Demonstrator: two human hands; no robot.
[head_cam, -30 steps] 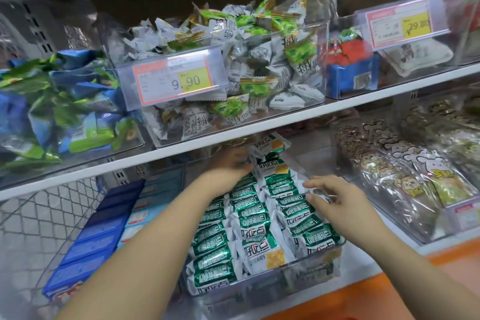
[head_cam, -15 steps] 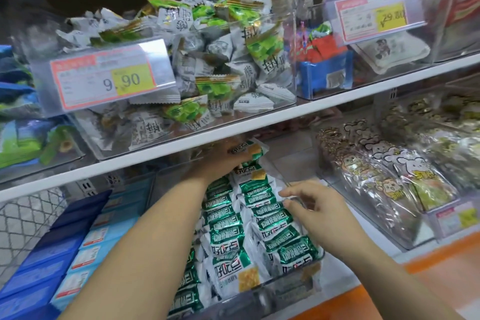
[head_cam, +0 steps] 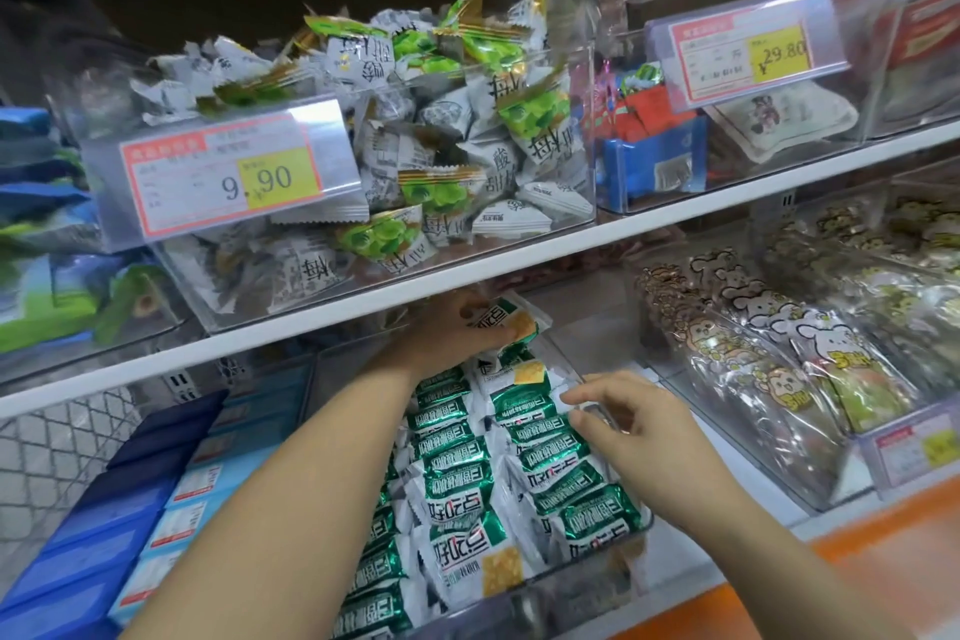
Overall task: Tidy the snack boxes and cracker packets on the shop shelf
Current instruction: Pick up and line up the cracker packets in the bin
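Note:
Rows of green-and-white cracker packets (head_cam: pixel 457 489) fill a clear bin (head_cam: pixel 587 582) on the lower shelf. My left hand (head_cam: pixel 452 333) reaches to the back of the bin under the upper shelf edge and grips one cracker packet (head_cam: pixel 511 322), lifted above the rows. My right hand (head_cam: pixel 628 426) hovers over the right row, fingers loosely curled, fingertips touching the top packets. Blue snack boxes (head_cam: pixel 104 530) lie stacked in rows to the left of the bin.
The white upper shelf edge (head_cam: pixel 519 260) runs just above my left hand. On it stand a clear bin of green-white candy packets (head_cam: pixel 415 156) with a 9.90 price tag (head_cam: pixel 228 177) and a bin tagged 29.80 (head_cam: pixel 748 52). Cartoon-printed snack bags (head_cam: pixel 779 359) lie at right.
The view has shifted left and closer. My left hand stays at the back of the bin with the packet; my right hand has edged slightly back along the right row.

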